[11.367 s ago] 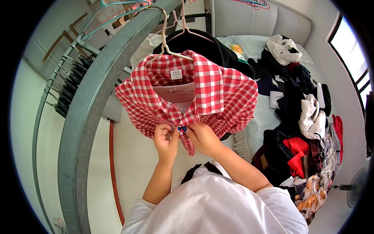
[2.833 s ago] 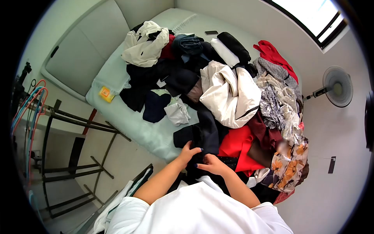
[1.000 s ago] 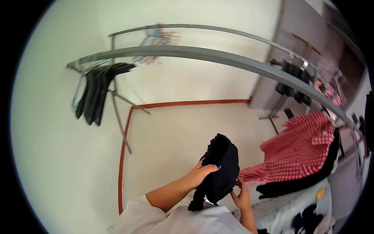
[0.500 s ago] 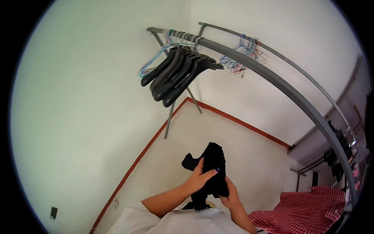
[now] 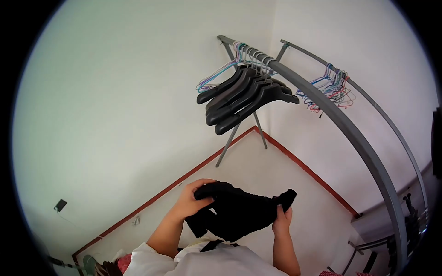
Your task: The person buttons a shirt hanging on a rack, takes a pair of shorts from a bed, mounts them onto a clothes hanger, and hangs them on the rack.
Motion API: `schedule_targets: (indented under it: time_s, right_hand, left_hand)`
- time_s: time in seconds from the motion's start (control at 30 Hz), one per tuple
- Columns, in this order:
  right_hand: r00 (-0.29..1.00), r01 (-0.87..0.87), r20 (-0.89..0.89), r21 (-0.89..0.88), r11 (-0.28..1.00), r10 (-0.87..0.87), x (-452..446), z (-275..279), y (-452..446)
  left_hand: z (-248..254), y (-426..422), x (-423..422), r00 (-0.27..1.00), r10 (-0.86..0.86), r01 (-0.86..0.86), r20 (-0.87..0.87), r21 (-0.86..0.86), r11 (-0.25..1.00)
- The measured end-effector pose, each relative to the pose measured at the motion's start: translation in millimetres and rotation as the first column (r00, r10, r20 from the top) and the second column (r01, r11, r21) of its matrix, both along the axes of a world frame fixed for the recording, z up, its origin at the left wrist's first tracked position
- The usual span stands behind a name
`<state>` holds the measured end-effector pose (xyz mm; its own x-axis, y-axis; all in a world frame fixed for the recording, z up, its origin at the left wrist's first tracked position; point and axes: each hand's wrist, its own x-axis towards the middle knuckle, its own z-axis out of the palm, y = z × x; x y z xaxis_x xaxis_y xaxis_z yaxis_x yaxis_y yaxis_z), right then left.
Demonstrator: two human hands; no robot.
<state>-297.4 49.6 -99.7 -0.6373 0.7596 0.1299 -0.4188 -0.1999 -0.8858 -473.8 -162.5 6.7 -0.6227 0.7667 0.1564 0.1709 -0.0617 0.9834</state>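
A black garment (image 5: 244,209) is stretched sideways between my two hands, low in the head view, in front of my white top (image 5: 202,260). My left hand (image 5: 192,200) grips its left end, thumb and fingers closed round the cloth. At the other end, my right hand (image 5: 282,218) pinches the garment, and a short flap sticks up past the fingers. A narrow piece of the cloth hangs below my left hand. Which kind of garment it is, I cannot tell.
Ahead, a grey clothes rack (image 5: 340,115) carries several black hangers (image 5: 248,101) and thin coloured hangers (image 5: 216,76). More wire hangers (image 5: 327,89) hang on the rear rail. A red skirting strip (image 5: 313,172) runs along the walls. Red checked cloth (image 5: 330,273) shows at the bottom right.
My hands have moved apart, and the bunched black garment is now spread out sideways. The view has turned left, so the rack sits further right and most of the checked cloth has left view.
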Motion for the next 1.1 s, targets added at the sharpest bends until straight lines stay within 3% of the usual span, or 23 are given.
schedule_targets:
  time_s: [0.07,0.2,0.27,0.4,0.5,0.6,0.73,0.83,0.93,1.1]
  right_hand:
    - [0.983,-0.071,0.172,0.082,0.994,0.056,-16,-13,4]
    - [0.965,-0.165,0.245,0.274,0.947,0.097,-57,3,-2]
    - [0.953,-0.184,0.296,0.426,0.886,0.055,-80,9,-5]
    - [0.917,-0.256,0.397,0.517,0.817,0.036,-125,27,-19]
    - [0.905,-0.283,0.426,0.620,0.732,-0.011,-166,29,-32]
    - [0.919,-0.253,0.387,0.722,0.644,-0.072,-216,28,-45]
    - [0.933,-0.243,0.344,0.817,0.523,-0.104,-290,58,-66]
    - [0.935,-0.269,0.348,0.827,0.494,-0.073,-345,85,-71]
    - [0.951,-0.091,0.197,0.914,0.396,-0.238,-385,99,-68]
    - [0.903,0.030,0.159,0.904,0.427,-0.398,-430,132,-58]
  left_hand:
    - [-8,-5,-4,0.994,0.092,-0.094,0.057,0.047,0.994]
    - [-11,-29,-22,0.976,0.153,-0.164,0.152,0.057,0.985]
    - [-8,-44,-38,0.993,0.048,-0.047,0.110,-0.007,0.999]
    - [-21,-56,-82,0.982,-0.020,0.029,0.188,-0.044,0.999]
    - [-33,-53,-126,0.966,0.016,-0.009,0.260,-0.030,1.000]
    - [-30,-56,-180,0.931,-0.018,-0.005,0.365,0.060,0.998]
    - [-26,-73,-237,0.926,-0.025,-0.002,0.378,0.071,0.997]
    - [-31,-82,-287,0.953,-0.130,0.126,0.272,0.035,0.991]
    - [-34,-86,-314,0.926,-0.164,0.176,0.341,-0.004,0.984]
    - [-40,-92,-353,0.880,-0.333,0.363,0.339,-0.027,0.932]
